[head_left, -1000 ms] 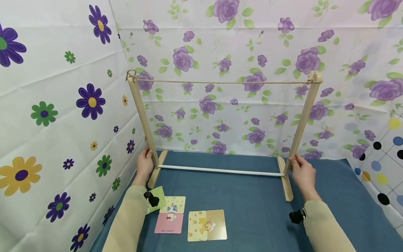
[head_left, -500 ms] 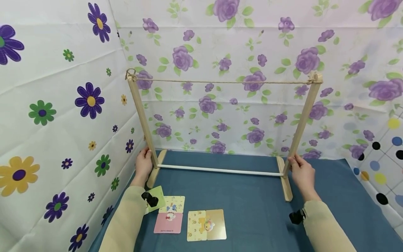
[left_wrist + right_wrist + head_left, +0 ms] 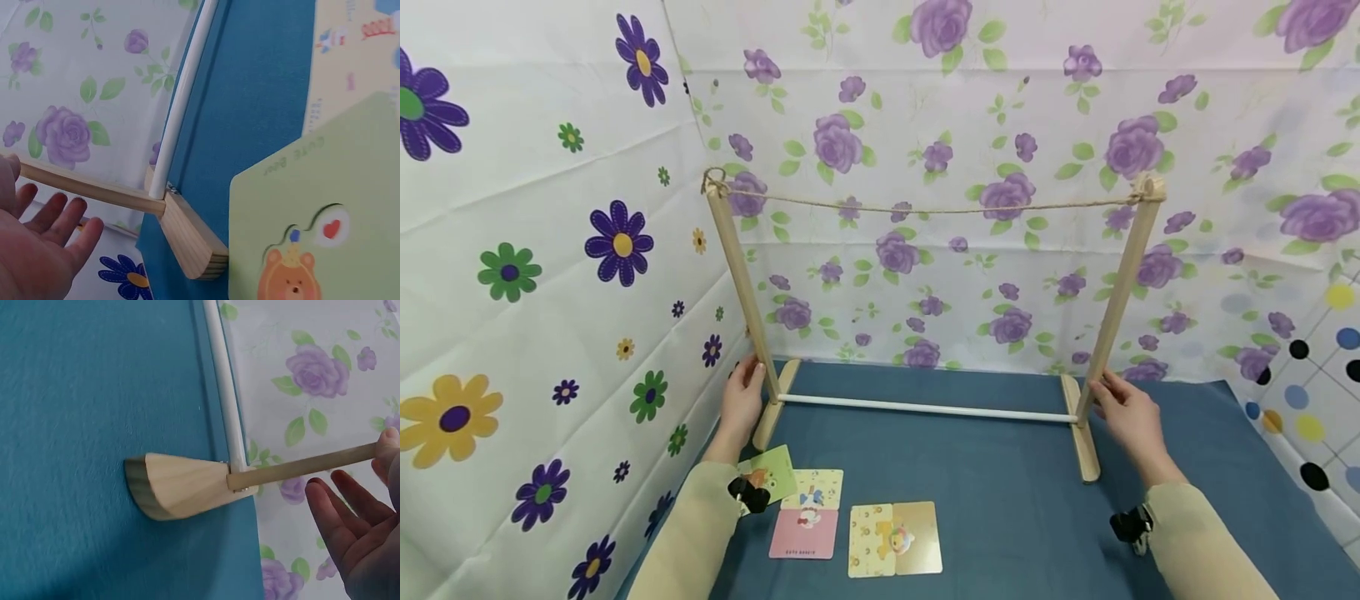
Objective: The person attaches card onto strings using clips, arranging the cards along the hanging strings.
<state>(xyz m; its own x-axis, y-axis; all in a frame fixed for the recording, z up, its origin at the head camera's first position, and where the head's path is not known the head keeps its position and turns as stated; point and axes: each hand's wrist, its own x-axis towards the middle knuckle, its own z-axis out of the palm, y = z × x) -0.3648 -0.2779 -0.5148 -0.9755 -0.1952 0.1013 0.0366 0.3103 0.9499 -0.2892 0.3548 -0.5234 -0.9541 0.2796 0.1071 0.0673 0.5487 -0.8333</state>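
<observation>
A wooden frame with two upright posts stands on the blue cloth. A thin twine (image 3: 940, 211) tied between the post tops sags slightly, and a white rod (image 3: 925, 407) joins the posts near their feet. My left hand (image 3: 742, 400) is at the lower part of the left post (image 3: 741, 283); in the left wrist view the thumb overlaps the post and the other fingers spread loosely below it. My right hand (image 3: 1131, 421) is at the lower right post (image 3: 1120, 304), thumb at the wood, the other fingers loosely extended in the right wrist view.
Near the left forearm lie a green bear card (image 3: 772, 473), a pink and yellow card (image 3: 805, 529) and a yellow and tan card (image 3: 895, 539). The blue cloth (image 3: 992, 483) covers the table. Flowered sheets (image 3: 865, 108) hang behind and to the left.
The twine was taut and now sags. Both hands have loosened a little at the posts, and the right wrist has shifted to the right. The cards have stayed in place.
</observation>
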